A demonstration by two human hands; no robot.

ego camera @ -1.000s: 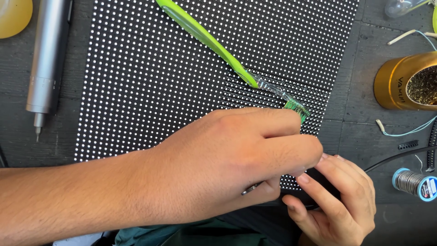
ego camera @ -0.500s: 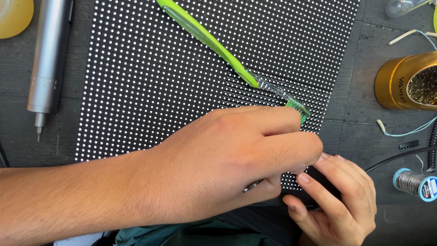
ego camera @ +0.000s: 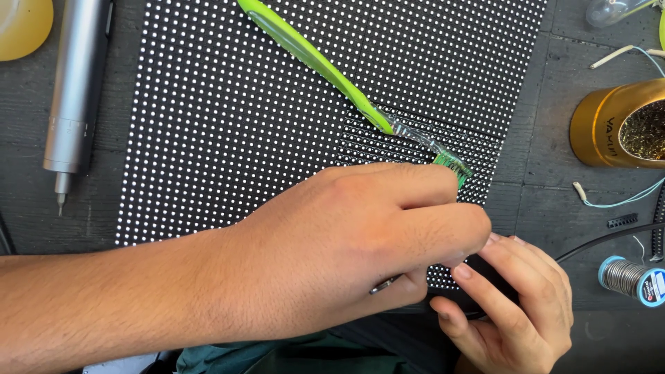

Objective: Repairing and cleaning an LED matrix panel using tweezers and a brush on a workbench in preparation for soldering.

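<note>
Head view: two hands (ego camera: 360, 256), one toothbrush (ego camera: 325, 69), one panel (ego camera: 228, 138)

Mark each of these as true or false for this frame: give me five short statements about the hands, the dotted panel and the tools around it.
1. The left hand lies over the lower edge of the black dotted panel. True.
2. A green-handled toothbrush lies on the panel, its bristle end toward the left hand. True.
3. The silver pen-shaped tool is held in the right hand. False: it lies on the table left of the panel, with no hand on it.
4. The gold tin stands on the panel. False: it stands on the table to the right of it.
5. A spool of wire lies right of the right hand. True.
</note>
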